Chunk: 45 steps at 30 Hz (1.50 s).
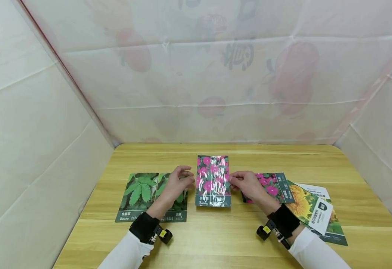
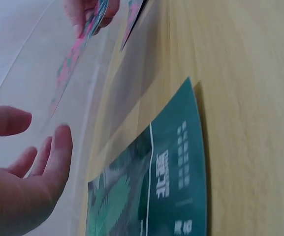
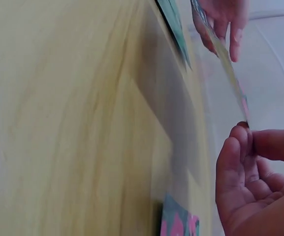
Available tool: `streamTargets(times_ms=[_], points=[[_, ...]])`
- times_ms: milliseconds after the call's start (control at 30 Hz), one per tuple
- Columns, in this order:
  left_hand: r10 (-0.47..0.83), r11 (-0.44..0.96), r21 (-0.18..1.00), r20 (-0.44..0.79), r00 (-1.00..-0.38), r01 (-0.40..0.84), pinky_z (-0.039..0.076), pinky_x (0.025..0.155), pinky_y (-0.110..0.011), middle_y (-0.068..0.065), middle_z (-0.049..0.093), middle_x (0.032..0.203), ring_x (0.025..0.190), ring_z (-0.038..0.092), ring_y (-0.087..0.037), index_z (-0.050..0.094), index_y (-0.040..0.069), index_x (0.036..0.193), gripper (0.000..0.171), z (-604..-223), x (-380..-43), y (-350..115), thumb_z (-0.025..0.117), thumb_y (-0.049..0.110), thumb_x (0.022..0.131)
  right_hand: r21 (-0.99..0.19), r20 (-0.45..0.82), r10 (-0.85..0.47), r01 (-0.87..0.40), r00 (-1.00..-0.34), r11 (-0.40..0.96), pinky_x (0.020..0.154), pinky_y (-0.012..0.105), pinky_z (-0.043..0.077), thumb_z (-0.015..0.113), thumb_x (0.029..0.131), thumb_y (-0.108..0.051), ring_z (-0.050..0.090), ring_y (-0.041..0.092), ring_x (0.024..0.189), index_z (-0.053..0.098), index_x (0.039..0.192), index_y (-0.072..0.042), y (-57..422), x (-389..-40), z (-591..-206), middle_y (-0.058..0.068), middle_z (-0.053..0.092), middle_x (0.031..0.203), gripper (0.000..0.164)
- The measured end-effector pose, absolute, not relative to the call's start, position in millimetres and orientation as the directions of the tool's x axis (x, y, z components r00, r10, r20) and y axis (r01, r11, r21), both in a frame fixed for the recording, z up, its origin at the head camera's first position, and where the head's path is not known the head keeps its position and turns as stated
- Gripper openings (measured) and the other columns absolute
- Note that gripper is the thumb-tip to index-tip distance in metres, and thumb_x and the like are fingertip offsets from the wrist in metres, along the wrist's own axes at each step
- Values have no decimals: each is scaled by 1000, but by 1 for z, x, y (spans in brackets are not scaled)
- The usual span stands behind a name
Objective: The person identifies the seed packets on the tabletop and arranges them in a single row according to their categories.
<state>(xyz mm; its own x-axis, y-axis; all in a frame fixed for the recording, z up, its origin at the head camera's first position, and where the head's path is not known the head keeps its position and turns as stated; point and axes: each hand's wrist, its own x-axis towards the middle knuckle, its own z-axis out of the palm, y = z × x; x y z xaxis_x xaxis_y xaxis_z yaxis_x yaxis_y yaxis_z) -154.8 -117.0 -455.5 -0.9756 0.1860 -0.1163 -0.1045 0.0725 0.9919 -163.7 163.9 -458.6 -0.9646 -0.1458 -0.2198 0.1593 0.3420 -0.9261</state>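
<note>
A seed packet printed with pink flowers (image 1: 212, 181) is held up above the middle of the table, its glossy front catching the light. My right hand (image 1: 249, 185) pinches its right edge between thumb and fingers; in the right wrist view the packet (image 3: 230, 73) appears almost edge-on. Beside its left edge is my left hand (image 1: 176, 183), fingers loosely bent. The left wrist view shows a gap between those fingers and the packet (image 2: 75, 54). Under the left forearm lie two green-leaf packets, one at the far left (image 1: 137, 192) and the other partly covered (image 1: 179, 209).
Another pink-flower packet (image 1: 273, 186) lies sideways beneath my right hand. It overlaps a pile at the right with a yellow-flower packet (image 1: 298, 203) and a white label (image 1: 321, 216). Pale cloth walls (image 1: 196, 123) enclose the wooden table (image 1: 216, 239) at the back and sides.
</note>
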Motion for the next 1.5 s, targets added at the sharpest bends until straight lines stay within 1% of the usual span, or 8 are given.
streamTargets(times_ms=[200,467,833,1067,1133,1233,1367,1500], points=[[108,45,994,-102,-989,-97,55,101,-52,-30,55,132,117,60,-46,42,-3,149,48,-453,-156,-125,58,-1,103,-905,-236,-150,162,-960,393,72,34,63,60,104,-5,70,20,79,71,116,10,155,-159,-462,11,73,88,22],[107,20,997,-70,-992,-68,52,103,-50,-25,54,134,121,59,-40,40,2,151,48,-455,-152,-133,57,4,106,-885,-263,-157,173,-952,432,66,30,62,63,102,-5,68,16,71,75,109,8,139,-155,-469,7,72,79,19],[96,25,997,-71,-993,-69,52,103,-54,-30,54,133,119,59,-43,43,-4,148,46,-455,-154,-135,58,2,105,-872,-260,-194,144,-946,468,65,31,62,62,103,-5,68,15,69,78,104,5,134,-150,-474,6,71,75,19],[132,63,997,43,-990,52,56,98,-34,-13,56,135,116,62,-22,51,10,144,41,-495,-165,-143,62,22,106,-809,-183,-218,21,-958,587,63,28,55,62,103,-10,64,14,68,80,86,-8,136,-146,-471,0,72,77,25],[142,61,994,77,-987,86,56,97,-36,-16,56,135,115,63,-25,51,7,143,40,-500,-167,-143,61,22,107,-787,-158,-224,-14,-962,617,60,27,50,62,103,-11,62,14,66,80,83,-10,138,-145,-470,-1,71,76,27],[148,82,989,108,-983,121,58,94,-37,-19,56,136,113,64,-28,52,5,143,41,-503,-169,-140,61,25,107,-761,-123,-212,-45,-970,648,56,25,43,63,101,-11,56,13,62,80,85,-11,142,-142,-468,-2,69,74,23],[165,101,983,136,-977,154,58,93,-39,-21,56,137,112,63,-33,54,2,140,41,-490,-165,-136,60,26,107,-720,-53,-194,-97,-980,687,53,23,37,64,103,-12,48,11,57,81,100,-9,157,-138,-459,-1,66,76,17],[182,129,980,125,-975,150,57,95,-45,-24,54,140,115,60,-38,56,3,138,37,-474,-159,-132,59,23,108,-671,57,-193,-180,-980,719,52,27,28,60,107,-19,42,16,52,78,111,-7,188,-141,-458,2,63,73,23]])
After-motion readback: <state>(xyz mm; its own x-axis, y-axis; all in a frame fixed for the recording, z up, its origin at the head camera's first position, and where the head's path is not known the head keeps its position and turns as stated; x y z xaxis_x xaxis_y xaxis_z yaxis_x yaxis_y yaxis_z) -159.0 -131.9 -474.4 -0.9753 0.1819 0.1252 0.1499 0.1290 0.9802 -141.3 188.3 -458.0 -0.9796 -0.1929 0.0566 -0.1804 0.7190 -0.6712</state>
